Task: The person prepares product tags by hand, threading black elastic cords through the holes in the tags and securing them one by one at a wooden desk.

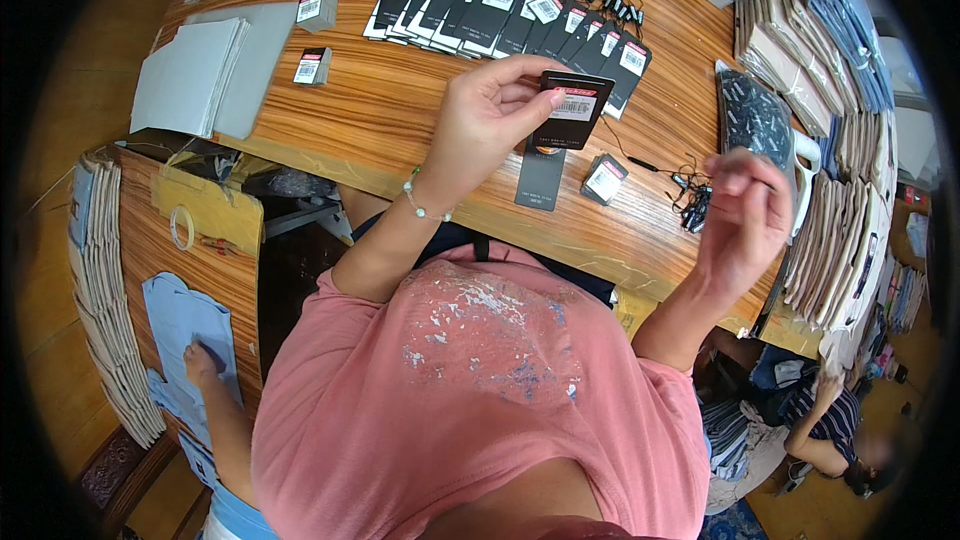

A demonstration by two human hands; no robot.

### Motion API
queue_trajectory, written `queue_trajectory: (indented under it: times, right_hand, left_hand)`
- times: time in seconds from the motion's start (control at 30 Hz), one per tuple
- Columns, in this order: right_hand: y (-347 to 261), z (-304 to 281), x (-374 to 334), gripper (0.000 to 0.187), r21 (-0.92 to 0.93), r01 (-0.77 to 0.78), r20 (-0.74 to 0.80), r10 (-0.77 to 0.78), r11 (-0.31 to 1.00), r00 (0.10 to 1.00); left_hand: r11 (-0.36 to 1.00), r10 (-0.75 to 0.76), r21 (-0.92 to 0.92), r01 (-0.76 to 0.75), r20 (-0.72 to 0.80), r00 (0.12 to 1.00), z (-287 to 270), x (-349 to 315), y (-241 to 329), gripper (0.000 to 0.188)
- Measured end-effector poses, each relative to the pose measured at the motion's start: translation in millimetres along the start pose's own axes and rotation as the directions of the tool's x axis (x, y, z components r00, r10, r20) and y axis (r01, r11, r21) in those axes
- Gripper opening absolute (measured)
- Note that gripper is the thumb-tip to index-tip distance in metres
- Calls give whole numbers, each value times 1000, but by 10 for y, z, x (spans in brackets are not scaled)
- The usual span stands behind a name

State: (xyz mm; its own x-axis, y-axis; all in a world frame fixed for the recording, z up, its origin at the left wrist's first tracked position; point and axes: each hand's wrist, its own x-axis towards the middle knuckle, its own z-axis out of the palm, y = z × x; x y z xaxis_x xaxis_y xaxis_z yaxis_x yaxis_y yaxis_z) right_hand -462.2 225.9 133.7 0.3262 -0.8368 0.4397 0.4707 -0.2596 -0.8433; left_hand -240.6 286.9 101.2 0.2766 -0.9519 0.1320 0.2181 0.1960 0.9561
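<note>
1. The black tag [575,132] is above the wooden table [365,110], clamped between thumb and fingers of the left hand [492,112].
2. The right hand [745,215], blurred, is near black cords [690,205]; I cannot tell whether it grips something.
3. Beyond, a row of tags [487,22] lies overlapping.

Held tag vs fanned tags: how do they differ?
Pose: the held tag is pinched in the left hand, raised off the table; the fanned tags lie on it.
Grouping: the fanned tags overlap in a row; the held tag is apart from that row.
Shared: both are dark with white, red-banded labels.
</note>
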Motion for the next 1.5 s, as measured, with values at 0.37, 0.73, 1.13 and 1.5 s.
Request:
queue_trajectory:
  times: [0.37, 0.73, 1.13, 1.5]
  right_hand:
    - [359, 495, -9, 9, -664, -69, 45, 132, 744, 990]
    - [413, 624, 49, 7, -798, 98, 149, 37, 594, 988]
    - [414, 602, 54, 8, -836, 74, 131, 66, 544, 989]
    - [404, 594, 40, 8, -846, 45, 106, 85, 531, 991]
  left_hand:
    - [999, -19, 35, 19, -2, 1000, 70, -15, 27, 21]
    - [990, 31, 139, -31, 2, 1000, 105, -45, -15, 23]
    - [970, 129, 207, -125, -5, 992, 152, -76, -63, 17]
    - [983, 82, 168, -80, -6, 997, 177, -86, -62, 15]
